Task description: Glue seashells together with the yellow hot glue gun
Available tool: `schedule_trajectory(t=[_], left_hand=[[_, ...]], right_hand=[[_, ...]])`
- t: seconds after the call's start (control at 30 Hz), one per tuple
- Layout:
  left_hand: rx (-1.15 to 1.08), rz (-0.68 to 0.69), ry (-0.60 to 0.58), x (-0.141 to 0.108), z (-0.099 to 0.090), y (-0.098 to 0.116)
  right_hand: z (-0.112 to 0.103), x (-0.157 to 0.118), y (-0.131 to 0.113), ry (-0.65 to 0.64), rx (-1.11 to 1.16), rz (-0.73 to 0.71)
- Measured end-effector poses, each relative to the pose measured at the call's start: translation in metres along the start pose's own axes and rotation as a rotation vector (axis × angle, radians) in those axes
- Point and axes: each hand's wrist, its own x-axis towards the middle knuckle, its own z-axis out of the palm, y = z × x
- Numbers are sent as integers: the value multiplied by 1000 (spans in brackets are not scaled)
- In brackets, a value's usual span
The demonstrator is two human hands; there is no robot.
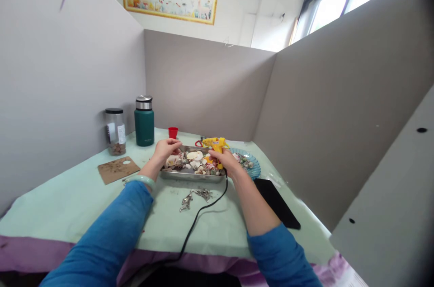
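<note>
Blue sleeves (pixel 101 237) reach in at seven and five o'clock, reckoned from the metal tray (pixel 193 178) of shells (pixel 195 156) at the dial's centre. At ten o'clock over it, the left hand (pixel 168 148) has its fingertips pinched together; I cannot tell whether anything small sits between them. At three, the right hand (pixel 225 159) grips the handle of a yellow glue gun (pixel 215 143), whose black cord (pixel 198 214) runs down past six. Silvery metal pieces (pixel 186 202) lie at six on the pale green surface (pixel 162 228). Beyond the right hand at three is a blue plate (pixel 257 170); a black flat panel (pixel 276 203) lies at four, a brown card (pixel 115 171) at nine, a green bottle (pixel 144 126) at ten, a red cup (pixel 172 133) at eleven.
</note>
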Motion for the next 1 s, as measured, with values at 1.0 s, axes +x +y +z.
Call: schedule_trajectory(t=[1.0], left_hand=[[652, 176, -452, -8, 17, -3]], right_hand=[[-2, 3, 7, 30, -66, 31]])
